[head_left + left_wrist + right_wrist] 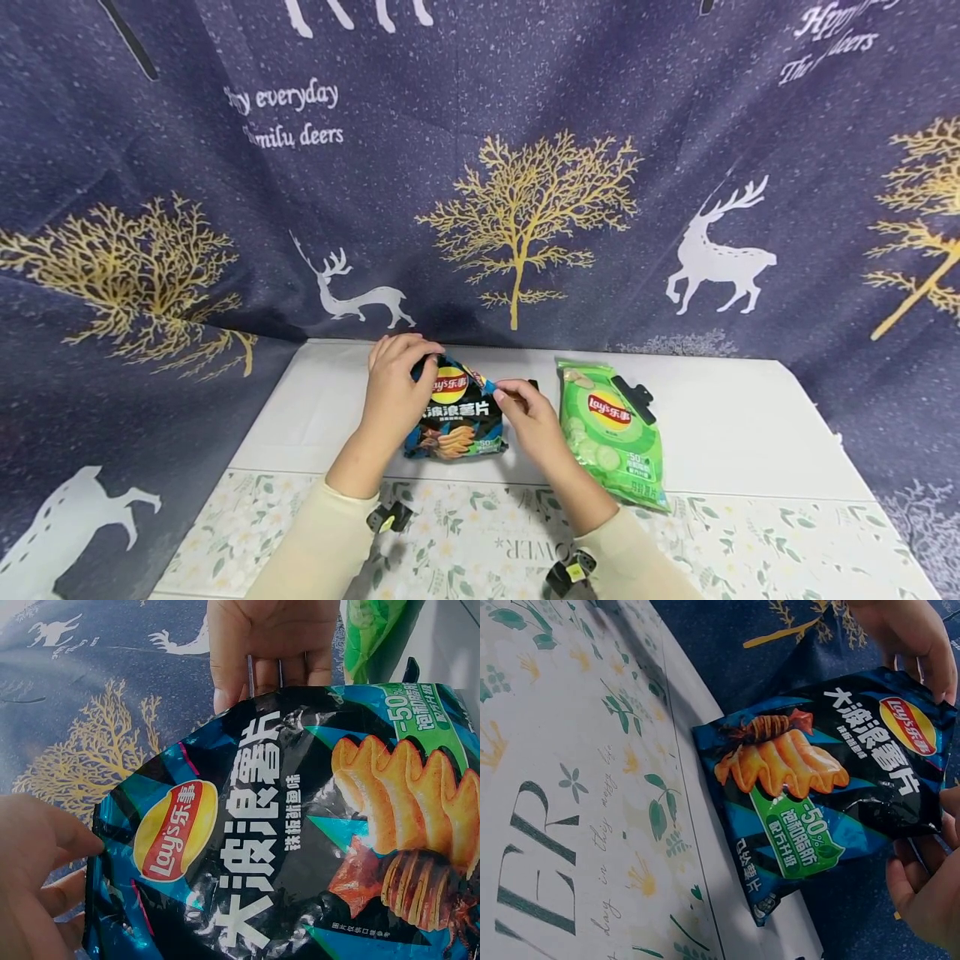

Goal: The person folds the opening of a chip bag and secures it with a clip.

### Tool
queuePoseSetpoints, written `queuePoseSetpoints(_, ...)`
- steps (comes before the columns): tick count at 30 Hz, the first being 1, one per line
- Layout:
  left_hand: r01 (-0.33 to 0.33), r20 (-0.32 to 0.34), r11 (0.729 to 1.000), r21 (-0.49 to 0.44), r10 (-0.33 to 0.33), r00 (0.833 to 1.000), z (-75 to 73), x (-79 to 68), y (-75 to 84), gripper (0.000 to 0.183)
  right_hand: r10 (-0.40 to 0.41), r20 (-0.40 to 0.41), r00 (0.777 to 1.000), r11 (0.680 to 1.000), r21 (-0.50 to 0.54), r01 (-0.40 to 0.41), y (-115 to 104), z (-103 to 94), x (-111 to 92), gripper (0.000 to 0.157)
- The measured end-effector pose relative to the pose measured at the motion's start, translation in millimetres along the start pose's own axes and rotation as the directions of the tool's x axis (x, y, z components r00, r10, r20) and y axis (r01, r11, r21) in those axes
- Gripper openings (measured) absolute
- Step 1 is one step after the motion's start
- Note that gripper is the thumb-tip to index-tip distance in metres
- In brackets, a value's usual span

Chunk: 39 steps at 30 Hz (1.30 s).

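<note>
A black and blue Lay's chip bag [459, 421] stands tilted near the middle of the table, its printed front toward me. My left hand [401, 383] grips its upper left corner, thumb at the front and fingers over the top edge. At the right side, my right hand [532, 417] pinches the bag's edge between thumb and fingers. The bag's top edge bends forward near that hand in the head view. In the right wrist view, both hands hold the chip bag [825, 772] from its two sides.
Right of my right hand lies a green Lay's chip bag [611, 433] with a black clip [636, 398] at its upper right edge. A small dark piece [534, 385] shows behind my right hand. A dark blue curtain [480, 108] hangs behind the white table [720, 417].
</note>
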<state>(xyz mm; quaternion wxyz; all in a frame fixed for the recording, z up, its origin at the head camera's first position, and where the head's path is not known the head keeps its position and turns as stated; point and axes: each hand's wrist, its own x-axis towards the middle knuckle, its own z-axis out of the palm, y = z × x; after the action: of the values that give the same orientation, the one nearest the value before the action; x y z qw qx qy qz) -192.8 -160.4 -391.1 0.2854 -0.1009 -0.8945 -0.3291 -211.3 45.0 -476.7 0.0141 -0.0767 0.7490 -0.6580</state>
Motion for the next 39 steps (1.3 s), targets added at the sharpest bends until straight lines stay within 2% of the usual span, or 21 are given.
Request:
queuePoseSetpoints(6, 0.026, 0.026, 1.0, -0.008, -0.026, 0.999, -0.5, -0.1, 0.4, 0.019, -0.024, 0.008, 1.0, 1.0, 0.015, 0.024, 2.0, -0.6, 0.7, 0.021)
queuePoseSetpoints(13, 0.02, 0.033, 1.0, 0.009, -0.02, 0.999, 0.8, 0.1, -0.4, 0.021, -0.033, 0.016, 0.999, 0.999, 0.017, 0.033, 2.7, -0.9, 1.5, 0.018)
queuePoseSetpoints(27, 0.03, 0.042, 1.0, 0.006, -0.03, 0.999, -0.9, -1.7, 0.4, 0.013, 0.022, 0.01, 1.0, 1.0, 0.006, -0.022, 8.4, 2.5, 2.7, 0.019)
queuePoseSetpoints(39, 0.014, 0.045, 0.999, 0.052, -0.016, 0.999, -1.4, -2.0, 1.2, 0.017, -0.016, 0.028, 0.999, 1.0, 0.011, 0.016, 5.9, -0.3, 1.2, 0.019)
